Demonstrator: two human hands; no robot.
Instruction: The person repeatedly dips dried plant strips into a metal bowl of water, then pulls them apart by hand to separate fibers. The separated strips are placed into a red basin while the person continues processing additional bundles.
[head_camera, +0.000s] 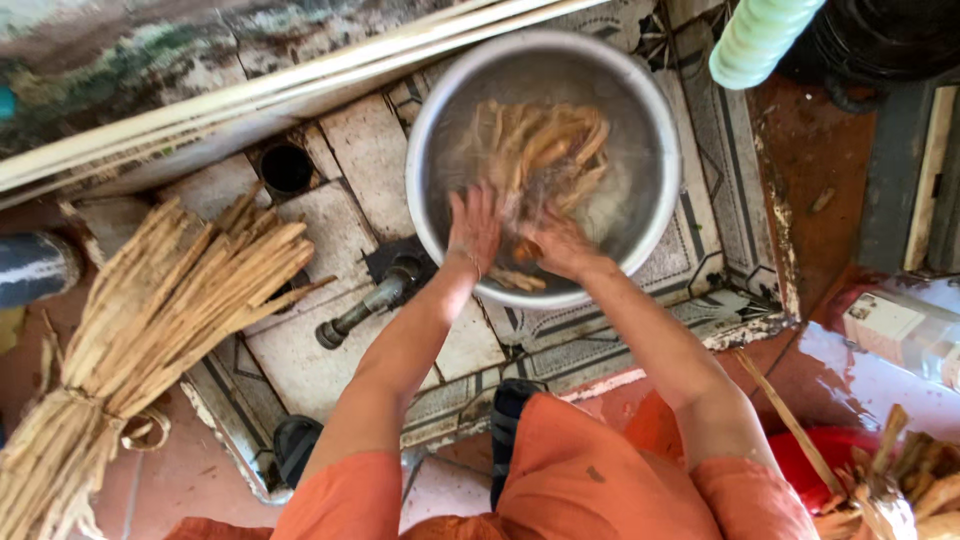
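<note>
Our left hand (474, 228) & right hand (556, 243) in metal bowl (660, 120) of water, fingers spread flat on soaked stalks (545, 150), stalks just ahead of both palms, nothing clamped, dry bundle (170, 300) well apart at left.

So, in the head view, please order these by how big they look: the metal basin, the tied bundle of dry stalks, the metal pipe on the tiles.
1. Tied bundle of dry stalks, partly cut off by the frame.
2. Metal basin; it looks close in size to the bundle, so this order is unsure.
3. Metal pipe, clearly the smallest.
</note>
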